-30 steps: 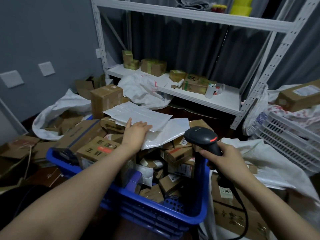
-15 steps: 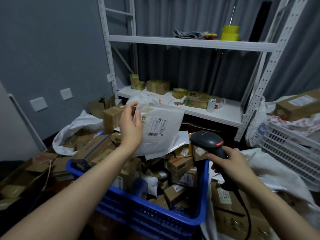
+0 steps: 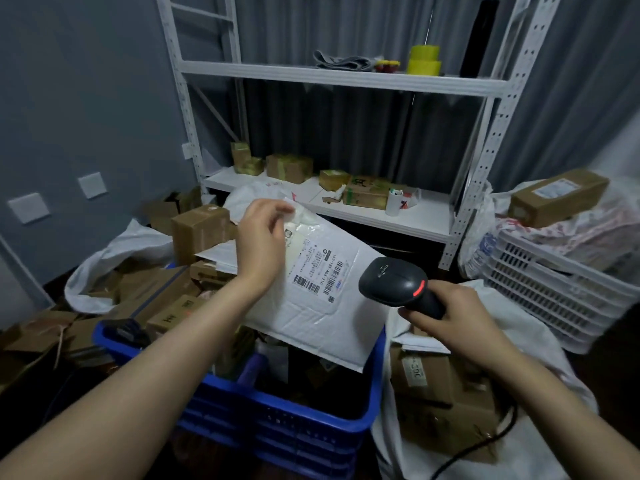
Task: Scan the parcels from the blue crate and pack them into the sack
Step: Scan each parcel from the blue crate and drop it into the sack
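Head view, left hand [image 3: 258,244] pinching mailer [image 3: 311,306], partly hiding blue crate [image 3: 284,417]; right hand [image 3: 450,320] gripping scanner [image 3: 391,282]

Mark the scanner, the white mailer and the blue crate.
scanner [image 3: 391,282], head view, top of its black head.
white mailer [image 3: 304,317], head view, bare face below the label.
blue crate [image 3: 277,431], head view, front wall.

A white metal shelving rack [image 3: 346,79] stands before me against dark pleated curtains [image 3: 363,133], beside a grey-blue wall [image 3: 86,81] with two switch plates [image 3: 92,184], in dim light.
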